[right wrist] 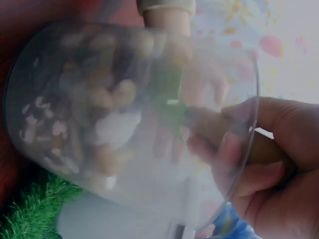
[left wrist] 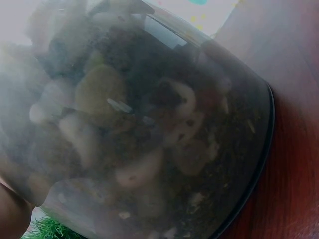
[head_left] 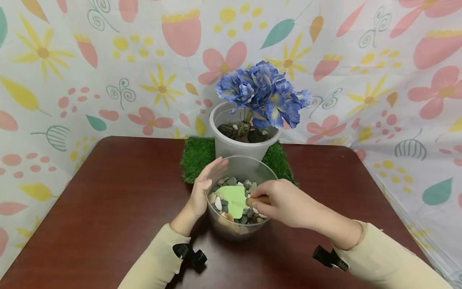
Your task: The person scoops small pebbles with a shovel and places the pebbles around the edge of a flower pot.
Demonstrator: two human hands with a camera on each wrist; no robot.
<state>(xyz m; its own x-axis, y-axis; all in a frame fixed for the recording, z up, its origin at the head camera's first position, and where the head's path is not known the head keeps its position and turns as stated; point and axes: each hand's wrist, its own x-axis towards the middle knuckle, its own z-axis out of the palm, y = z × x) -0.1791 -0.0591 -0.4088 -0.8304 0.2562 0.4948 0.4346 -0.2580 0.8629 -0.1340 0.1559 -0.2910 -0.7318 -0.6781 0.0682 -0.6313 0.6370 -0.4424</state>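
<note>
1. Presently, as I monitor from afar, the right hand [head_left: 288,202] has its fingers curled round the wooden handle [right wrist: 207,124] of the green shovel [head_left: 234,200].
2. The shovel is inside the clear bowl [head_left: 240,235], its blade over the pebbles [head_left: 218,203]; I cannot tell how firmly it meets them.
3. The left hand [head_left: 202,190] rests along the bowl's outer wall, fingers extended (a brace, I judge, rather than a grasp).
4. Risk A: a hard push into packed stones could slide the bowl across the glossy table [head_left: 126,208].
5. Risk B: a brisk lift or tilted blade might scatter pebbles over the rim.
6. Risk C: a forward shove could knock the white pot [head_left: 240,150] just beyond.
</note>
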